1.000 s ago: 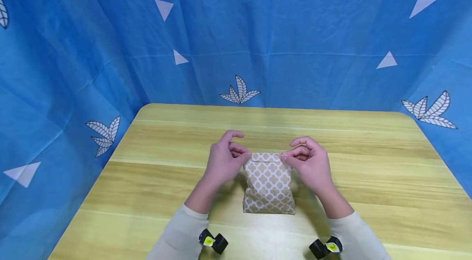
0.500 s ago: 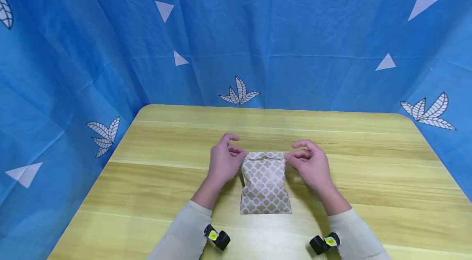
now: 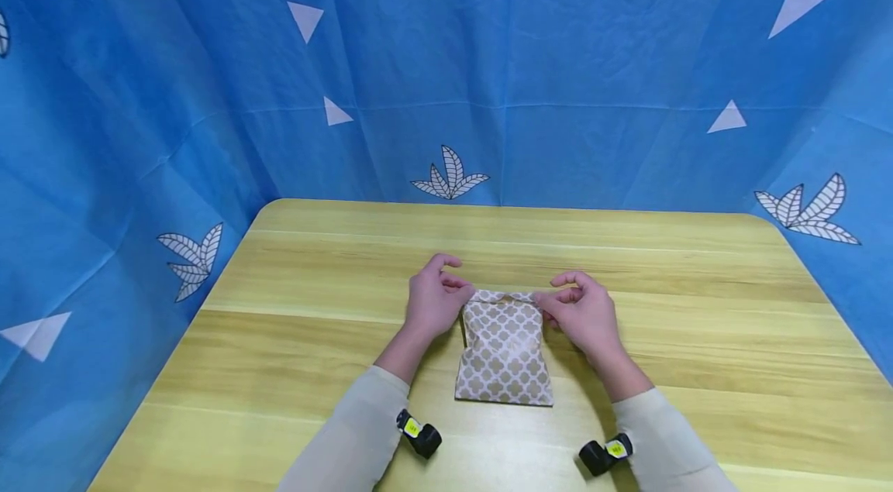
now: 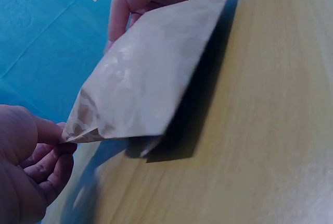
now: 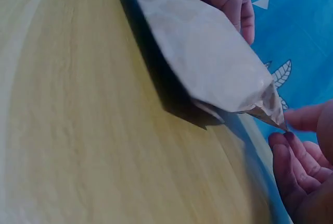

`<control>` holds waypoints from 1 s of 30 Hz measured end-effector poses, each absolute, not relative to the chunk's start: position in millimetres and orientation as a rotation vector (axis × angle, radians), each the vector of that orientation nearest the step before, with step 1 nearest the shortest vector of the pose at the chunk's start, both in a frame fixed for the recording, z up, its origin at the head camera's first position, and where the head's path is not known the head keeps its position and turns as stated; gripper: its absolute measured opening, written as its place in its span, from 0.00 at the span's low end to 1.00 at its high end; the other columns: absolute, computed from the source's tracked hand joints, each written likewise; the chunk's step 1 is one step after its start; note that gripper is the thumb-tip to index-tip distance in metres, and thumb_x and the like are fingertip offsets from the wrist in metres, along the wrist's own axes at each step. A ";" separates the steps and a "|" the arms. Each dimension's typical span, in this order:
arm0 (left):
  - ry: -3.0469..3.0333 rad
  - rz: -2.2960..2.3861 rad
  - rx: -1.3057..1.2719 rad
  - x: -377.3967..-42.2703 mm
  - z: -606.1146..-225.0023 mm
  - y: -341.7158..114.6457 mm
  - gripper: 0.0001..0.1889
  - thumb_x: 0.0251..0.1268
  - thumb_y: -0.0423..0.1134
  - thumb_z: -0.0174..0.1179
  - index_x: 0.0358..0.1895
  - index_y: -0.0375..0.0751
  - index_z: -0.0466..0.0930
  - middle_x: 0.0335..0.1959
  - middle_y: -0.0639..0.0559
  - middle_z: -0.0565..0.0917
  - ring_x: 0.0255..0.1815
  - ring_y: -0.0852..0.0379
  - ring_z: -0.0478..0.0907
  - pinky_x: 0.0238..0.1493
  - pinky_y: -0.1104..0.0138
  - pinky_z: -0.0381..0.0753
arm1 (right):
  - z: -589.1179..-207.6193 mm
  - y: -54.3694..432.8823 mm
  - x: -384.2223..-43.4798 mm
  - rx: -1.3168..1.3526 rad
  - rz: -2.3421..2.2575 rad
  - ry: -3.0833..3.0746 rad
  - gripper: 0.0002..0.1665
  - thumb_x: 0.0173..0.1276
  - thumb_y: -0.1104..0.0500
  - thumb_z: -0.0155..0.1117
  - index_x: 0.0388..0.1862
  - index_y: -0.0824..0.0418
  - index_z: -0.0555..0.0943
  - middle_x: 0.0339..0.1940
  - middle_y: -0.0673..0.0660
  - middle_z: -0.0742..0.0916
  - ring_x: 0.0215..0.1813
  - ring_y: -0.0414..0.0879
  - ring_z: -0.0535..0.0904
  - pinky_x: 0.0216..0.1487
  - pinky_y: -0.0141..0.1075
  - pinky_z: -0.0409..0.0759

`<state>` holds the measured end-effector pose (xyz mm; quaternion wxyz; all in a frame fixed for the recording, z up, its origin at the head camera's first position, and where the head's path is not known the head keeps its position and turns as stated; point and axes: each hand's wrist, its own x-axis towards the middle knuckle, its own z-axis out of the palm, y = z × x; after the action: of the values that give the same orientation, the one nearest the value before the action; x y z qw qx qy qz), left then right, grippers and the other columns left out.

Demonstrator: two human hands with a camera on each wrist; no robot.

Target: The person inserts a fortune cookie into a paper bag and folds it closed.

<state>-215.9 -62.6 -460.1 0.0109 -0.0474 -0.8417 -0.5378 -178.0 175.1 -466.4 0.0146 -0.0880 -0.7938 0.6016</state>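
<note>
A tan paper bag [image 3: 504, 352] with a white lattice pattern stands in the middle of the table, its top edge folded over. My left hand [image 3: 434, 302] pinches the top left corner between thumb and fingers. At the top right corner my right hand [image 3: 582, 314] does the same. In the left wrist view the bag [image 4: 145, 73] bulges at its middle and narrows to the corner that the left hand [image 4: 31, 166] pinches. The right wrist view has the other corner of the bag [image 5: 208, 57] at the fingertips of the right hand [image 5: 307, 161].
The wood-patterned table [image 3: 279, 368] spreads out around the bag. Behind it hangs a blue curtain [image 3: 593, 50] with white leaves and triangles. Small black cameras [image 3: 420, 436] are worn at both sleeves.
The folded strip along the bag's top, flat a second ago, is now narrower and creased in the middle. The bag's top leaned left, then shifted slightly back right. Both hands stay at the corners.
</note>
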 end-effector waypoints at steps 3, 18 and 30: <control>-2.640 -1.666 -0.135 -217.2 -461.4 -61.5 0.21 0.58 0.30 0.71 0.54 0.38 0.78 0.28 0.58 0.85 0.30 0.59 0.82 0.38 0.62 0.83 | -466.9 174.2 -178.9 -0.290 1.810 -2.507 0.24 0.59 0.59 0.77 0.50 0.66 0.77 0.29 0.58 0.87 0.27 0.49 0.86 0.29 0.37 0.84; -2.676 -1.571 -0.114 -215.9 -466.9 -59.4 0.18 0.57 0.28 0.71 0.51 0.38 0.80 0.27 0.59 0.84 0.30 0.59 0.81 0.38 0.62 0.82 | -469.0 171.1 -182.0 -0.327 1.772 -2.550 0.20 0.58 0.61 0.75 0.46 0.65 0.79 0.28 0.57 0.87 0.25 0.47 0.85 0.28 0.35 0.83; -2.660 -1.630 -0.125 -217.5 -466.1 -60.4 0.15 0.60 0.31 0.69 0.50 0.38 0.81 0.29 0.57 0.84 0.31 0.58 0.81 0.40 0.59 0.82 | -470.1 172.2 -183.9 -0.334 1.999 -2.442 0.22 0.60 0.62 0.75 0.49 0.68 0.77 0.28 0.58 0.86 0.24 0.48 0.84 0.28 0.39 0.85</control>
<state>-217.5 -60.4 -466.1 0.0096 -0.0400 -0.8519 -0.5221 -183.9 172.2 -470.1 -0.0159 -0.1051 -0.7695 0.6298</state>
